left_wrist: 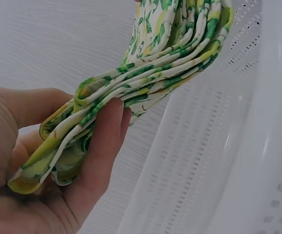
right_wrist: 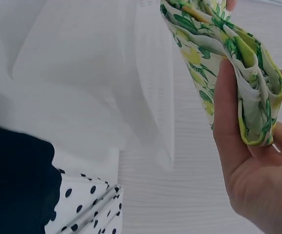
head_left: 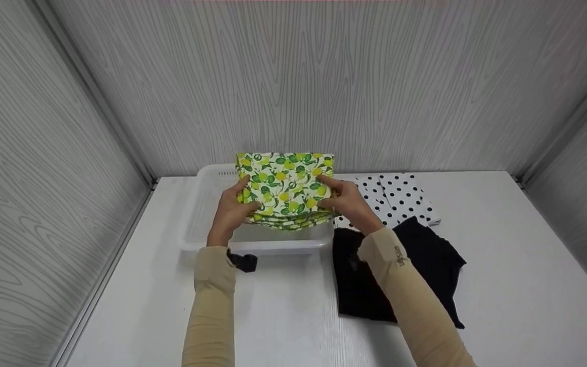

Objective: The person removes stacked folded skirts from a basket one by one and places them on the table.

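Note:
A folded cloth [head_left: 288, 183] printed with lemons and green leaves is held up over the white basket [head_left: 258, 247]. My left hand [head_left: 231, 209] grips its left edge, thumb on one face and fingers on the other. At the opposite edge, my right hand [head_left: 349, 201] pinches the cloth the same way. Several stacked layers of the folded fabric [left_wrist: 146, 80] show from the side in the left wrist view. In the right wrist view the cloth's rolled end [right_wrist: 258, 107] sits between thumb and fingers. Part of the basket's inside is hidden behind the cloth.
To the right of the basket lies a white cloth with black dots [head_left: 400, 196], folded flat near the back wall [head_left: 293, 76]. A black cloth [head_left: 426, 260] lies in front of it, partly under my right forearm. Grey wood-grain panels enclose the white table [head_left: 283, 316].

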Demonstrator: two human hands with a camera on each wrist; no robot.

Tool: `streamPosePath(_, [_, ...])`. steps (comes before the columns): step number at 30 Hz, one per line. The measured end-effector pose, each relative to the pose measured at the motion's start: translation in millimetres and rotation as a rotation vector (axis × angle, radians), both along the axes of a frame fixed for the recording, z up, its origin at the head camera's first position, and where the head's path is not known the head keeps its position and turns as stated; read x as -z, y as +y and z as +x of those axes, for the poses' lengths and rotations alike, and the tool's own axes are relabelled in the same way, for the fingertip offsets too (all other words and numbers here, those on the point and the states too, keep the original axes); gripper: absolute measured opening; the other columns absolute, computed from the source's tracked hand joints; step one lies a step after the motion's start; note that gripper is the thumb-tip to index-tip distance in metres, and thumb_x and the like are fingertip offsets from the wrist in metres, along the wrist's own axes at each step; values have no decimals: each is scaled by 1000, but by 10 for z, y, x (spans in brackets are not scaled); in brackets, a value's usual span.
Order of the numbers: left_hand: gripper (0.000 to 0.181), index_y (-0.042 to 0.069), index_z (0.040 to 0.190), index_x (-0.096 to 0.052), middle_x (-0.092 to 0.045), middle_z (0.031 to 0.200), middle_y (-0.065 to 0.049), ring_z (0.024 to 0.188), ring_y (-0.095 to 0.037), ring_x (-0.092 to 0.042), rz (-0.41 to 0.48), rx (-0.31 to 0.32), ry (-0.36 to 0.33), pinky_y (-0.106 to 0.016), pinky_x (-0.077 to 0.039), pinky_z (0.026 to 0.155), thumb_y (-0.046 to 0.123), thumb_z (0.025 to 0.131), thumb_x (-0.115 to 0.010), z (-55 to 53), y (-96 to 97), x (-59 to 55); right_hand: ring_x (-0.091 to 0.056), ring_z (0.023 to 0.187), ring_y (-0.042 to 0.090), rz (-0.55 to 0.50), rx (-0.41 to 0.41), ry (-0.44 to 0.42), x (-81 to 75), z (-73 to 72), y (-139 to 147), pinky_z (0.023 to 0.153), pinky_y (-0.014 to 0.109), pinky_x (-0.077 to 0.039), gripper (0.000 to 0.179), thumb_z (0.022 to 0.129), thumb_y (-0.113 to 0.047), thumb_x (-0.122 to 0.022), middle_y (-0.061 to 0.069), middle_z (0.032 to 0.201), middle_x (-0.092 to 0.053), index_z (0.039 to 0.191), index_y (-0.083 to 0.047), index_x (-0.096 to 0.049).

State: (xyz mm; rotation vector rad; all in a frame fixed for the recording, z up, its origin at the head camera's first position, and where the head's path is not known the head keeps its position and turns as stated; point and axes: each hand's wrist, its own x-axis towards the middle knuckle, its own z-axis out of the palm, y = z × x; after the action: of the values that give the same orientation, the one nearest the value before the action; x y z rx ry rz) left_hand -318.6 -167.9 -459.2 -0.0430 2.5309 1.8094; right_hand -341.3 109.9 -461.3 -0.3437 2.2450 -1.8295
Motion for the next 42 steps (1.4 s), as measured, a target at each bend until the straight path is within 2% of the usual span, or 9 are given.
streamPosePath(4, [79, 8, 159, -30, -25, 165, -13, 152, -28, -20, -30, 42, 24, -44, -31, 116, -1, 90, -66, 5, 94, -21, -32, 145, 19, 1, 10, 4, -31, 13, 163, 90, 25, -48, 69, 90, 5, -68, 6, 161, -35, 154, -9, -44])
streamPosePath(7, [79, 7, 159, -32, -27, 164, -14, 152, -29, -19, -53, 73, 43, -43, -21, 121, -1, 88, -66, -3, 170, -15, -31, 147, 20, 13, 13, 15, -30, 22, 279, 92, 26, -49, 70, 90, 6, -67, 8, 161, -35, 154, -8, -43])
streamPosePath(16, [77, 7, 159, -32, -25, 164, -13, 153, -27, -16, 0, 114, 102, -44, -20, 121, -2, 90, -66, 70, 402, -2, -32, 144, 21, 9, -2, 47, 0, 92, 575, 88, 22, -49, 70, 90, 8, -65, 9, 161, -35, 155, -5, -39])
streamPosePath(21, [76, 8, 158, -33, -24, 165, -13, 153, -28, -16, 47, 128, 125, -43, -22, 120, -2, 90, -66, 109, 476, -1, -49, 108, 18, -4, -8, 67, -10, 141, 674, 75, 22, -47, 70, 89, 10, -63, 12, 160, -35, 154, -3, -40])
streamPosePath(23, [75, 8, 158, -34, -23, 165, -13, 153, -28, -15, 64, 135, 134, -42, -31, 116, -2, 91, -66, 122, 486, 8, -42, 85, 16, -3, -10, 71, -6, 154, 695, 70, 24, -43, 69, 89, 10, -62, 14, 160, -35, 153, -2, -41])
streamPosePath(27, [75, 9, 158, -34, -22, 165, -14, 153, -28, -14, 81, 152, 143, -42, -38, 107, -1, 91, -66, 138, 530, 25, -31, 72, 16, -6, -11, 76, 14, 166, 753, 68, 26, -39, 68, 89, 11, -60, 16, 160, -35, 153, -2, -42])
streamPosePath(34, [79, 8, 159, -31, -21, 166, -13, 154, -27, -11, 114, 185, 115, -43, -30, 114, -5, 89, -64, 163, 658, 55, -28, 59, 12, -17, -8, 98, 79, 187, 912, 59, 25, -36, 66, 90, 11, -59, 19, 158, -38, 153, -2, -42])
streamPosePath(39, [81, 9, 160, -29, -17, 167, -12, 154, -27, -9, 134, 226, 106, -36, -40, 94, -6, 88, -63, 199, 755, 109, -29, 62, 13, -9, -14, 115, 122, 211, 1057, 64, 25, -40, 65, 91, 10, -59, 17, 160, -35, 153, -2, -41])
streamPosePath(42, [82, 10, 160, -28, -17, 167, -12, 154, -27, -8, 147, 238, 116, -30, -41, 88, -6, 88, -63, 217, 835, 146, -49, 91, 12, -12, -15, 125, 130, 218, 1147, 71, 24, -44, 66, 91, 10, -60, 17, 160, -34, 153, 0, -40])
